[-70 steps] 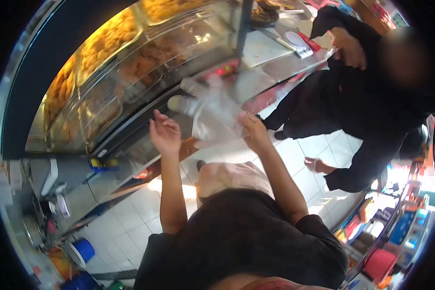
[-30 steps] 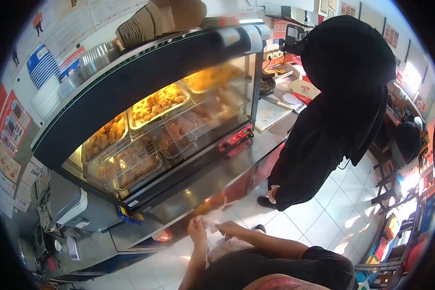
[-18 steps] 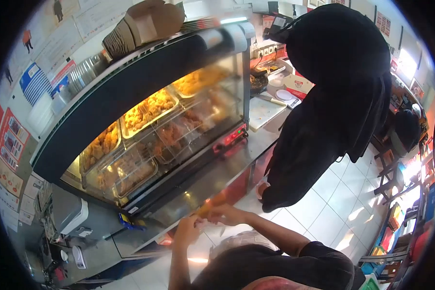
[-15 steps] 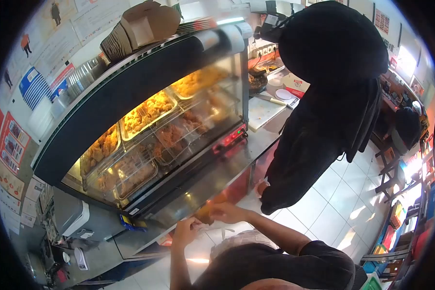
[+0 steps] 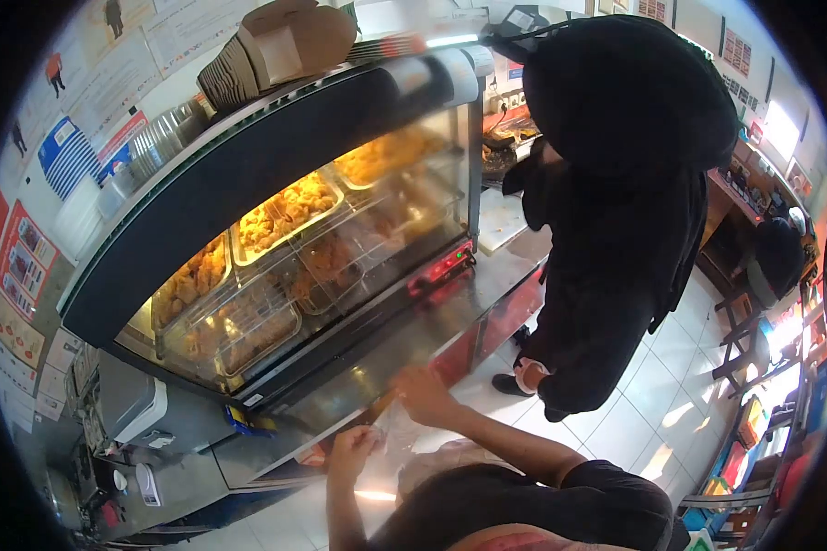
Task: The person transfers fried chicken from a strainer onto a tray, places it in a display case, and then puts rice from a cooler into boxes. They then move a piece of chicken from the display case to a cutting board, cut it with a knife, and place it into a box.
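Low in front of the display cabinet, my left hand is closed, thumb and fingers pinched on the edge of what looks like a clear plastic bag. The thin, see-through film hangs between my two hands, its outline faint. A little higher and to the right, my right hand has its fingers curled in beside the steel counter edge. Motion smears those fingers, and what they hold cannot be made out. The glass display cabinet stands just beyond both hands, with trays of fried chicken lit inside.
A person in black clothing stands at the right, by a counter with a white board. Folded cardboard boxes and clear plastic lids sit on the cabinet. A blue-and-yellow packet lies at the cabinet's lower left.
My hands have drawn slightly apart, the right one moving up and left, and clear film shows between them. The person in black has shifted closer to the counter, an arm over the board.
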`<state>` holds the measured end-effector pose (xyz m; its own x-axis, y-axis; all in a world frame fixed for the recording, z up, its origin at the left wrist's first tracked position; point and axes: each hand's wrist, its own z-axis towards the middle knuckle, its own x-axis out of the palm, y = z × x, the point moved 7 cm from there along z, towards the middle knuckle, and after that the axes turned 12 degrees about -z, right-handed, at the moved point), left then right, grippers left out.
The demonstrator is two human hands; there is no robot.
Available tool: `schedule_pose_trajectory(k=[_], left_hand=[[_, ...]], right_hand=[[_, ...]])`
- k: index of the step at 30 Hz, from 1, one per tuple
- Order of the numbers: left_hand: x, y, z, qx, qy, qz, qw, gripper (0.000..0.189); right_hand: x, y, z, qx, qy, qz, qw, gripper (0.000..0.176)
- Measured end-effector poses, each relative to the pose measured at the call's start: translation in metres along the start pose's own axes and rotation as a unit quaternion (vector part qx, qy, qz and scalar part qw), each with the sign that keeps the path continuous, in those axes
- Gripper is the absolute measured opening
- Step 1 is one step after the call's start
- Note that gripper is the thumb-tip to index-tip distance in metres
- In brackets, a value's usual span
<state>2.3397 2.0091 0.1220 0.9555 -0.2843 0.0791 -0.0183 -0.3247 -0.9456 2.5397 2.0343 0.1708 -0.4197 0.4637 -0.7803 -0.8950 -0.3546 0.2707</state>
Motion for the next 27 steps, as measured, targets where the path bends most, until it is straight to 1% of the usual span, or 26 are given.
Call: schedule_pose_trajectory(k=[1, 3, 4, 6, 7, 8, 9, 10, 11, 12, 13, 14, 15, 16, 17, 18, 19, 21, 22, 24, 25, 27], left_hand=[[-0.007, 0.005, -0.001, 0.009, -0.041, -0.062, 0.997, 0.013], [-0.010, 0.008, -0.001, 0.029, -0.121, -0.189, 0.974, 0.009], [-0.001, 0.005, 0.000, 0.041, -0.106, -0.200, 0.973, 0.007], [0.016, -0.006, -0.002, 0.060, -0.074, -0.221, 0.971, 0.005], [0.021, 0.006, 0.005, 0.038, -0.051, -0.271, 0.961, 0.005], [0.024, 0.025, 0.020, 0.017, -0.027, -0.320, 0.947, 0.006], [0.033, 0.025, 0.025, -0.003, -0.004, -0.368, 0.930, 0.007], [0.033, 0.023, 0.024, 0.002, -0.020, -0.358, 0.933, 0.008], [0.039, 0.000, 0.016, 0.007, -0.037, -0.349, 0.936, 0.009], [0.042, -0.013, 0.011, 0.011, -0.054, -0.339, 0.939, 0.011], [0.031, -0.010, 0.009, 0.012, -0.071, -0.281, 0.957, 0.012], [0.014, -0.009, 0.008, 0.013, -0.087, -0.221, 0.971, 0.013], [0.004, -0.009, 0.009, 0.015, -0.101, -0.160, 0.982, 0.014], [0.001, -0.013, 0.010, 0.064, -0.113, -0.052, 0.990, 0.013], [0.004, -0.024, 0.010, 0.112, -0.123, 0.057, 0.984, 0.012], [0.010, -0.035, 0.009, 0.159, -0.131, 0.165, 0.964, 0.011], [0.014, -0.039, 0.006, 0.156, -0.135, 0.189, 0.960, 0.011], [0.032, -0.070, -0.008, 0.150, -0.139, 0.235, 0.950, 0.012], [0.039, -0.073, -0.006, 0.170, -0.133, 0.270, 0.938, 0.013], [0.050, -0.071, -0.008, 0.202, -0.124, 0.339, 0.911, 0.013], [0.053, -0.070, -0.008, 0.206, -0.118, 0.340, 0.910, 0.013], [0.061, -0.067, -0.006, 0.216, -0.107, 0.338, 0.910, 0.013]], right_hand=[[-0.007, 0.004, 0.001, 0.030, 0.017, 0.077, 0.996, 0.023], [-0.024, 0.010, 0.003, 0.083, 0.052, 0.226, 0.969, 0.028], [-0.020, 0.018, 0.001, 0.087, 0.133, 0.270, 0.950, 0.031], [-0.008, 0.036, -0.013, 0.096, 0.292, 0.350, 0.885, 0.036], [0.002, 0.038, -0.017, 0.091, 0.315, 0.359, 0.874, 0.037], [0.014, 0.038, -0.022, 0.108, 0.320, 0.431, 0.837, 0.037], [0.024, 0.037, -0.025, 0.124, 0.322, 0.498, 0.796, 0.036], [0.032, 0.037, -0.029, 0.138, 0.323, 0.562, 0.749, 0.036], [0.025, 0.037, -0.025, 0.135, 0.308, 0.593, 0.732, 0.029], [0.027, 0.021, -0.024, 0.147, 0.240, 0.553, 0.784, 0.023], [0.033, 0.000, -0.026, 0.158, 0.169, 0.508, 0.830, 0.017], [0.025, -0.014, -0.023, 0.166, 0.096, 0.459, 0.868, 0.012], [0.016, -0.027, -0.021, 0.151, 0.061, 0.383, 0.909, 0.007], [0.013, -0.024, -0.024, 0.115, 0.060, 0.378, 0.917, 0.008], [-0.003, -0.011, -0.021, 0.078, 0.060, 0.372, 0.923, 0.009], [-0.013, -0.001, -0.019, 0.042, 0.059, 0.365, 0.928, 0.010], [-0.011, 0.008, -0.024, -0.041, 0.050, 0.286, 0.956, 0.010], [-0.006, 0.000, -0.023, 0.052, 0.137, 0.219, 0.965, 0.013], [-0.003, -0.006, -0.022, 0.097, 0.179, 0.185, 0.961, 0.015], [-0.006, -0.006, -0.023, 0.067, 0.160, 0.097, 0.980, 0.024], [-0.007, -0.005, -0.021, 0.050, 0.149, 0.052, 0.986, 0.029], [-0.027, 0.006, -0.018, 0.065, 0.133, -0.011, 0.989, 0.036]])
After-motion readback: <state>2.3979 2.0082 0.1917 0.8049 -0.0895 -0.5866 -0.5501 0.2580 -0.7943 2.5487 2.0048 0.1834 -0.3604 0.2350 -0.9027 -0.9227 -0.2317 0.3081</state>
